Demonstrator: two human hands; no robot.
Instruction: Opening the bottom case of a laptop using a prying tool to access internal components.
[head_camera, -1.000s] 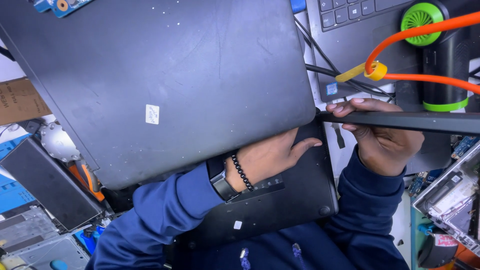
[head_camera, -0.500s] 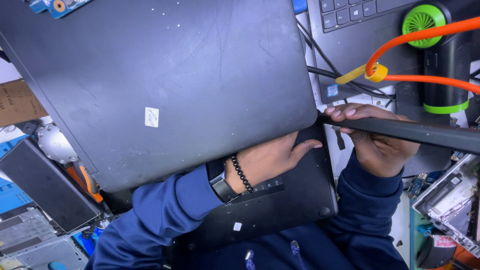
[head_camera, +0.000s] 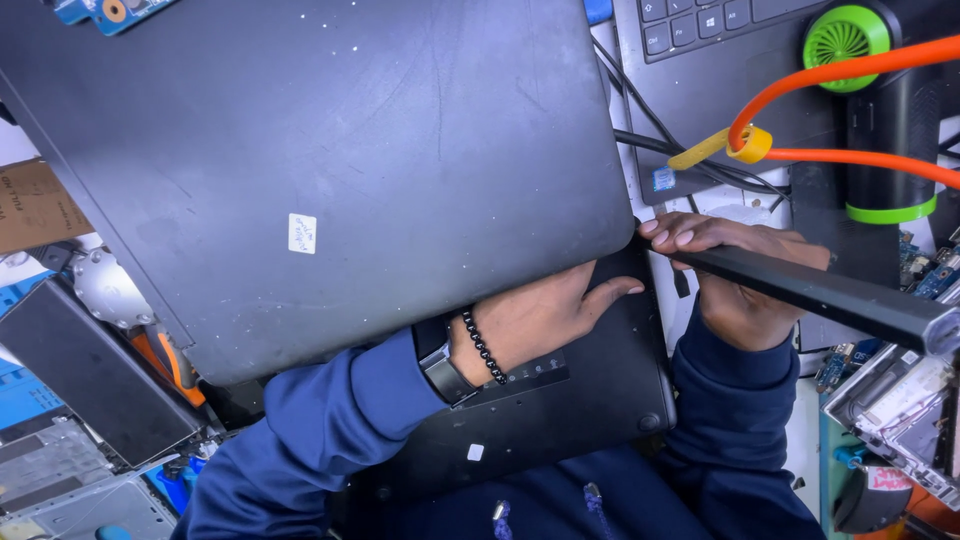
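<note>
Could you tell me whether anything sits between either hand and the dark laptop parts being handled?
Nothing visible does. The left hand rests directly against the underside edge of the large dark laptop panel, over the black base. The right hand grips the thin black edge piece directly.

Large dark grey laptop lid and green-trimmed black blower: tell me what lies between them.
In the head view, between the large dark grey laptop lid and the green-trimmed black blower lie black cables and a grey keyboard deck.
</note>
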